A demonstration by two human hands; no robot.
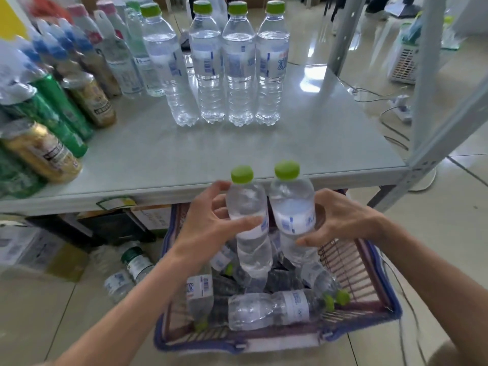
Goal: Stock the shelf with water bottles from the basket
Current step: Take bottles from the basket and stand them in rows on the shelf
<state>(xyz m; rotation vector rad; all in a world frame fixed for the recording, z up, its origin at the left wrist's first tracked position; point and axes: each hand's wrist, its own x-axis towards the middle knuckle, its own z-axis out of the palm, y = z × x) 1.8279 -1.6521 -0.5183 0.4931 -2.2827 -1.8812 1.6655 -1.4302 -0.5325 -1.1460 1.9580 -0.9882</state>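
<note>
Forearms: both reach in from the bottom edge of the view, over the basket.
Basket (369, 317): blue-rimmed, on the floor just below the shelf's front edge; its far end sits under the shelf lip.
Loose bottles in basket (266, 310): several lie on their sides, green caps pointing different ways; one lies crosswise at the near end.
Left hand (208, 223): wrapped around the left held bottle (249, 225), thumb across its label, fingers behind it.
Right hand (335, 220): gripping the right held bottle (293, 215) from its right side, thumb low on the front.
Held bottles: both upright, side by side and almost touching, raised above the basket, caps level with the shelf's front edge.
Shelf (264, 151): grey flat board; a broad bare patch runs from the front edge back to the standing row.
Standing row (227, 70): four green-capped water bottles upright near the back, close together.
Left side of shelf: cans and other drinks (52, 109) crowd it, blurred.
Right edge: grey upright post (427, 75) at the front corner, tiled floor beyond.
</note>
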